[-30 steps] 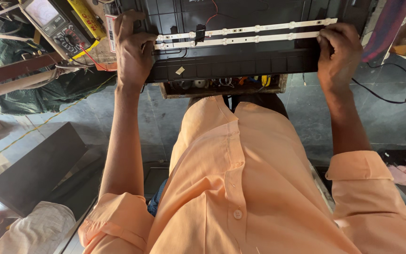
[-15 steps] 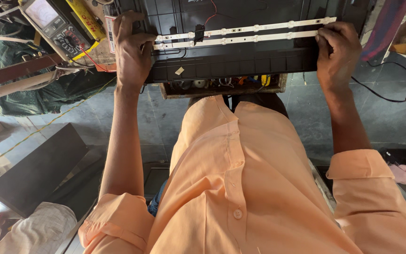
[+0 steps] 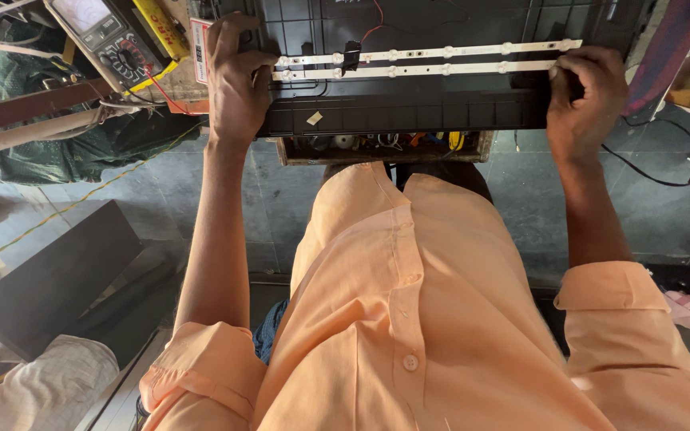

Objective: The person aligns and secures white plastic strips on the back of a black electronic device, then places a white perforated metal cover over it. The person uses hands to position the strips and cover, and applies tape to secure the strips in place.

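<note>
**Both hands on the ends of the light strips**

We're looking straight down past our orange shirt (image 3: 441,319) at a black plastic panel (image 3: 409,112) lying on the far side, ribbed and matte, with two thin white light strips (image 3: 441,62) running across it. Their long axis goes left to right, squarely between our two hands.

Our left hand (image 3: 237,84) is curled over the left ends of the strips, fingers wrapped down on them and the panel's edge. Our right hand (image 3: 588,96) is clenched over the right end of the nearer strip, knuckles up. Neither hand is nearer than the other; each sits at its own end, arms stretched out evenly.

The strips are flat, narrow and stiff-looking, dotted with small round lenses at even gaps. A small black connector (image 3: 351,54) with a red wire (image 3: 373,24) sits on them near the left end.

Beneath the panel's near edge we see an open tray of small parts (image 3: 385,148). Far left lies a multimeter (image 3: 105,40) with a yellow casing, and grey stone floor (image 3: 201,183) spreads below.
</note>
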